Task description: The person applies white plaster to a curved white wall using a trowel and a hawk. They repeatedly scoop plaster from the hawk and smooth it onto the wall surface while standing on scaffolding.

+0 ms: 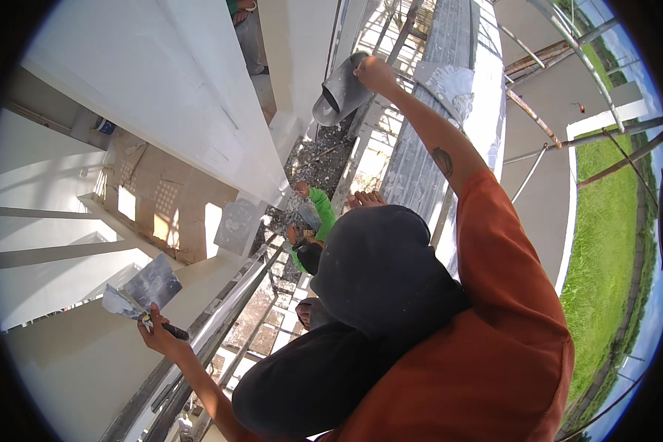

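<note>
My left hand (158, 329) at the lower left is closed on putty knives (124, 300) with a dark handle and metal blades, one wide and smeared with pale material. My right hand (373, 72), at the top centre, grips the edge of a dark grey, open-topped tubular container (341, 90), which is tilted. Right of it, a flat plate (443, 85) streaked with white compound lies on grey planks (420, 158). My bent legs in dark trousers fill the lower middle, with bare toes showing beside them.
A co-worker in green sleeves (320, 210) is below me among rubble. Another person's legs (252, 44) show at the top. A white wall (147, 74) stands at left, above a lower floor (155, 188). Metal scaffold tubes (545, 132) surround me, with grass (600, 243) far below at right.
</note>
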A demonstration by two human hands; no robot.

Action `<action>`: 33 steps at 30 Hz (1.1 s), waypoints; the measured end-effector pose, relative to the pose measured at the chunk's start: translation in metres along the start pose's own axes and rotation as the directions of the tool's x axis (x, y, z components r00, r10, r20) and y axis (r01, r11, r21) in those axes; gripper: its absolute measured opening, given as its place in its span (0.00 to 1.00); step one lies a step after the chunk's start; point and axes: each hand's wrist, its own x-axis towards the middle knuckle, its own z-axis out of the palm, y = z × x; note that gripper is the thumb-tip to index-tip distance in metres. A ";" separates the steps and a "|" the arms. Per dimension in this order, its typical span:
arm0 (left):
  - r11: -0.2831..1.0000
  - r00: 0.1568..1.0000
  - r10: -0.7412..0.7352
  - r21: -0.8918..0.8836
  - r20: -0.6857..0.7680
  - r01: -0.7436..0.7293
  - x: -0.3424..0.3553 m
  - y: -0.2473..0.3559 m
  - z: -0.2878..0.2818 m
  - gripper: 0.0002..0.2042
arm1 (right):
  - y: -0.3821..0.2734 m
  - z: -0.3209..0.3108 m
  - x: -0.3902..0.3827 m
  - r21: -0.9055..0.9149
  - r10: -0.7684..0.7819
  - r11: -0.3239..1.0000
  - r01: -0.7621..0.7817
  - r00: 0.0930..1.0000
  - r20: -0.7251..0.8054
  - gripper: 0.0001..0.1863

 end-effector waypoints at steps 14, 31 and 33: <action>0.996 0.974 -0.084 0.006 -0.210 0.087 -0.021 -0.015 0.020 0.08 | 0.067 0.152 0.021 0.041 0.160 0.984 -0.172 0.964 0.214 0.17; 0.975 0.888 -0.181 0.043 -0.422 0.219 -0.098 0.002 0.030 0.09 | -0.029 0.291 0.131 0.872 0.011 -0.170 -0.458 0.884 0.467 0.10; 0.967 0.894 -0.203 0.059 -0.399 0.247 -0.107 0.015 0.056 0.10 | -0.030 0.289 0.144 0.880 -0.059 -0.216 -0.423 0.905 0.420 0.11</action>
